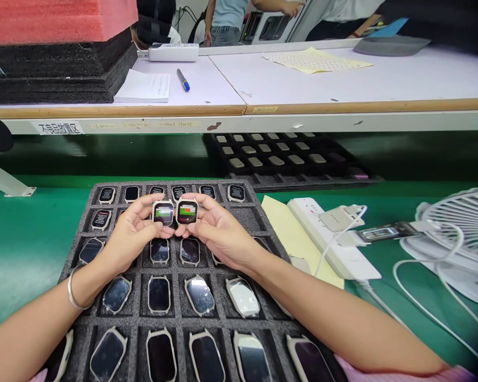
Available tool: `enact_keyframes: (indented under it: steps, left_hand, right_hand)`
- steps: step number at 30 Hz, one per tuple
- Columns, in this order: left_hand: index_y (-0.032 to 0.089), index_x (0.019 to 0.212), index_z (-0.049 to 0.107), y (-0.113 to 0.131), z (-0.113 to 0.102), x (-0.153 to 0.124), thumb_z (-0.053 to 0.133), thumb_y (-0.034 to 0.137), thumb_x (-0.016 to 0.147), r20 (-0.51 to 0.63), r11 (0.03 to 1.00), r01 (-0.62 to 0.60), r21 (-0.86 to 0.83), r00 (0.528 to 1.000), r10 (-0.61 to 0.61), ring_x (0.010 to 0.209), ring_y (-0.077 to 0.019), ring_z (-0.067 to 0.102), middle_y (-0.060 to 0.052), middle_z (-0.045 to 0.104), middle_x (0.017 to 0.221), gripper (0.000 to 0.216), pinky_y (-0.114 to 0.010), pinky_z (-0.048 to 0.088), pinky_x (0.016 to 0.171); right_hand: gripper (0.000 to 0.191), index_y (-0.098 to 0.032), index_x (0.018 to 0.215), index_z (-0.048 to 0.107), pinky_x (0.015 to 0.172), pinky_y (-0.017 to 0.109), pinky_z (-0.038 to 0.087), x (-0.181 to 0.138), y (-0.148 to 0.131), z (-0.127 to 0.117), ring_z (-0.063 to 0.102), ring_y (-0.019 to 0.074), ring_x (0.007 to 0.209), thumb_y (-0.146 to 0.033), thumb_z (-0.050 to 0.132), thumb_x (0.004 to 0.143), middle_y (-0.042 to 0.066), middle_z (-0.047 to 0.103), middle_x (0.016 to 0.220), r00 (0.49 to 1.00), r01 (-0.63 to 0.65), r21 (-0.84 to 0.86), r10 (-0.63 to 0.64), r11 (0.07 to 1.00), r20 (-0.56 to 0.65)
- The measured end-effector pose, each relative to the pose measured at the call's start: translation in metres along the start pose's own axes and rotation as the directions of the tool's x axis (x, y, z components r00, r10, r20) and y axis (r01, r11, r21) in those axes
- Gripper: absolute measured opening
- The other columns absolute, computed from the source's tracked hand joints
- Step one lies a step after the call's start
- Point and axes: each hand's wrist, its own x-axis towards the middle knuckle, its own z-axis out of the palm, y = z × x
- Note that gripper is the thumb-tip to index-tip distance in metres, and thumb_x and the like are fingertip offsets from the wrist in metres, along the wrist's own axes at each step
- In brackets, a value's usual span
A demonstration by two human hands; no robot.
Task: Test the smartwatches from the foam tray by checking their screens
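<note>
My left hand (pixel 137 225) is closed around a strapless smartwatch (pixel 163 213), its lit screen turned toward me with a green band across it. Close beside it, my right hand (pixel 213 225) pinches a second smartwatch (pixel 187 211), whose screen shows green, white and a little red. Both are held over a dark grey foam tray (pixel 139 320) with rows of square pockets. Many strapless watches lie in the pockets, such as a dark-screened watch (pixel 159 294). Those in the far row, like the watch (pixel 236 193), show lines of text. My forearms hide some pockets.
A white power strip (pixel 334 239) with a plugged-in charger, cables and a white fan (pixel 462 233) stand at right. Behind, a second tray of watches (pixel 279 159) sits under a shelf (pixel 322 90) bearing a pen (pixel 183 79), paper and foam blocks (pixel 56 69). People stand beyond.
</note>
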Motion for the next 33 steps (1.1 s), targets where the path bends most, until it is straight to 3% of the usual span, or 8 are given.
enact_keyframes:
  steps: [9, 25, 30, 33]
  left_hand:
    - [0.019, 0.115, 0.061, 0.002, 0.001, -0.003, 0.072, 0.024, 0.08, -0.014, 0.998, 0.055, 0.004, 0.998, -0.055, 0.068, -0.018, 0.076, -0.004, 0.075, 0.098, 0.037, -0.032, 0.065, 0.07]
    - [0.018, 0.119, 0.062, 0.003, 0.0, 0.002, 0.067, 0.017, 0.075, -0.026, 0.998, 0.043, -0.036, 0.999, -0.044, 0.07, -0.0186, 0.076, -0.004, 0.074, 0.097, 0.044, -0.033, 0.063, 0.072]
    - [0.018, 0.116, 0.064, 0.02, -0.001, 0.013, 0.067, 0.014, 0.072, -0.039, 0.997, 0.02, -0.073, 0.999, -0.023, 0.068, -0.017, 0.075, -0.002, 0.073, 0.089, 0.044, -0.031, 0.063, 0.072]
    - [0.016, 0.119, 0.062, 0.044, 0.002, 0.022, 0.064, 0.011, 0.07, -0.018, 0.999, -0.002, -0.051, 1.0, 0.002, 0.068, -0.0172, 0.075, -0.003, 0.074, 0.087, 0.05, -0.03, 0.062, 0.072]
  right_hand:
    - [0.033, -0.023, 0.106, 0.057, 0.059, 0.027, 0.045, 0.001, -0.001, 0.001, 0.059, 0.0084, 0.056, -0.023, 0.076, 0.078, -0.005, 0.065, 0.079, 0.998, -0.031, -0.041, 0.029, 0.999, -0.061]
    - [0.046, -0.025, 0.111, 0.056, 0.068, 0.026, 0.049, 0.005, 0.0, 0.002, 0.065, 0.0094, 0.063, -0.011, 0.073, 0.069, -0.006, 0.067, 0.08, 0.999, -0.009, -0.013, 0.008, 1.0, -0.047]
    - [0.024, -0.023, 0.107, 0.059, 0.067, 0.03, 0.053, 0.019, -0.012, 0.001, 0.069, 0.0142, 0.064, -0.033, 0.067, 0.086, 0.0, 0.07, 0.086, 0.999, -0.018, 0.07, 0.02, 0.997, -0.025]
    - [0.02, -0.022, 0.107, 0.06, 0.061, 0.03, 0.054, 0.033, -0.035, 0.003, 0.071, 0.0165, 0.064, -0.032, 0.062, 0.089, 0.002, 0.07, 0.086, 1.0, -0.013, 0.055, 0.012, 0.998, 0.007]
